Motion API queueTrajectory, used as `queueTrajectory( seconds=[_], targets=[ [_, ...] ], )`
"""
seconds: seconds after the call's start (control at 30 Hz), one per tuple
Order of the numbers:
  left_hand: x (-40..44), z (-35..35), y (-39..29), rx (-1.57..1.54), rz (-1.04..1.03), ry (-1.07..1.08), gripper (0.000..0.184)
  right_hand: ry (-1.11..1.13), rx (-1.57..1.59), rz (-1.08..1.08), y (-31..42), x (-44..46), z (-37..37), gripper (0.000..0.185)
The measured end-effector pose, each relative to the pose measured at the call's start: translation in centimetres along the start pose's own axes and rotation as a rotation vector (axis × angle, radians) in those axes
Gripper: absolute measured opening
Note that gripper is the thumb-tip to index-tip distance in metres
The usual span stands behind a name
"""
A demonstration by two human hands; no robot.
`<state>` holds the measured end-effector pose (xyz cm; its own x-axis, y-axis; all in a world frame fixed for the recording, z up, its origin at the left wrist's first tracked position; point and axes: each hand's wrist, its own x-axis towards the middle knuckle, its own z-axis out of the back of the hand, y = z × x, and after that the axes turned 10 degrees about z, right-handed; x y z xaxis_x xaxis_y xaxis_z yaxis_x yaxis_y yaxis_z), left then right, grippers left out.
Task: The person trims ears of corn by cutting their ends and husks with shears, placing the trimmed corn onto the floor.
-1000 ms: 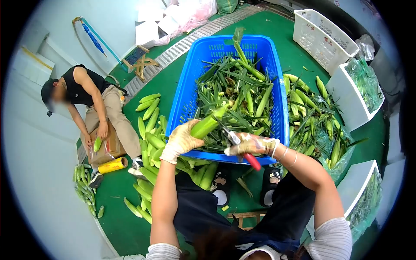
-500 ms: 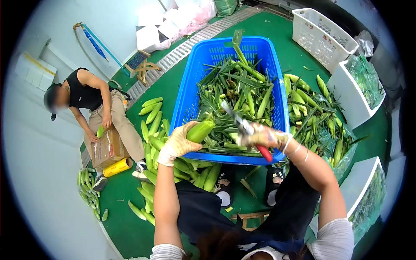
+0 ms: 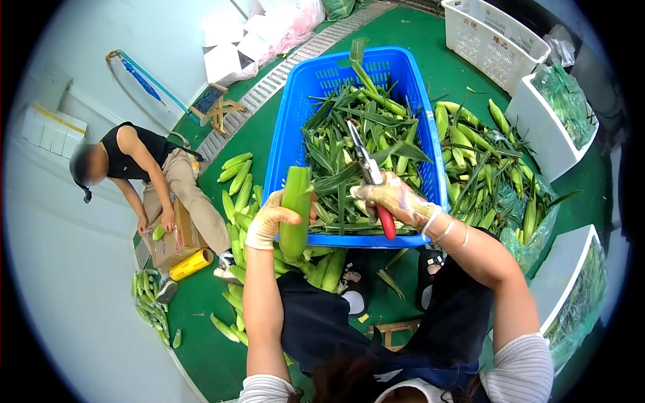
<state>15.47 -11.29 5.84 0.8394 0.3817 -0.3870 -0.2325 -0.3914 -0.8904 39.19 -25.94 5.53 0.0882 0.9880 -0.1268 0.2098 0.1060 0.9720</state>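
Note:
My gloved left hand (image 3: 266, 221) is wrapped round a green ear of corn (image 3: 293, 213), held nearly upright over the near left edge of the blue basket (image 3: 277, 144). My gloved right hand (image 3: 403, 201) grips pruning shears (image 3: 363, 158) with a red handle, blades pointing up and away above the basket. Long husk leaves (image 3: 396, 153) lie around the shears; whether one is pinched by my right fingers I cannot make out. Inside the basket is a heap of stripped husks (image 3: 336, 124). Trimmed corn ears (image 3: 235, 181) are piled on the floor to the left.
Untrimmed corn (image 3: 470, 144) lies right of the basket. White foam boxes (image 3: 547, 134) and a white crate (image 3: 494, 50) stand farther right. At left a co-worker (image 3: 151, 154) sits with a cardboard box (image 3: 178, 238), near a yellow roll (image 3: 191, 264) and small wrapped ears (image 3: 151, 302).
My left hand has turned the ear from tilted to nearly upright and drawn it slightly left. The shears now point more steeply away. The co-worker's hands have shifted lower over the box.

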Motion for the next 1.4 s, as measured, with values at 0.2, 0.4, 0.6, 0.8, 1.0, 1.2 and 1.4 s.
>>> queueTrajectory(
  seconds=[0.2,0.4,0.6,0.8,1.0,1.2,1.4],
  targets=[
    [0.6,-1.7,0.5,-0.222,-0.055,-0.197,0.064,0.310,-0.458,-0.094,-1.7,-3.1,-3.0,0.052],
    [1.8,-3.1,2.2,-0.198,0.016,-0.150,0.059,0.164,0.125,0.063,-4.0,0.6,-4.4,0.035],
    [-4.6,7.5,4.8,0.322,-0.234,-0.715,0.033,-0.159,0.063,0.159,2.7,-2.5,6.6,0.034],
    [-7.6,23.9,12.5,0.642,0.151,-1.291,0.064,-0.729,-0.699,-0.124,-1.9,-14.4,26.3,0.037],
    [-4.6,27.3,13.9,1.104,-0.110,-1.518,0.049,-1.069,-0.778,-0.633,-22.4,-17.3,31.5,0.044],
    [-0.2,13.5,4.3,0.708,-0.382,-1.253,0.037,-1.260,-0.796,-0.727,-38.0,-16.4,34.8,0.047],
    [4.2,0.5,1.4,0.614,-0.379,-0.888,0.028,-1.212,-0.705,-0.382,-26.3,-16.7,32.0,0.068]
  ],
)
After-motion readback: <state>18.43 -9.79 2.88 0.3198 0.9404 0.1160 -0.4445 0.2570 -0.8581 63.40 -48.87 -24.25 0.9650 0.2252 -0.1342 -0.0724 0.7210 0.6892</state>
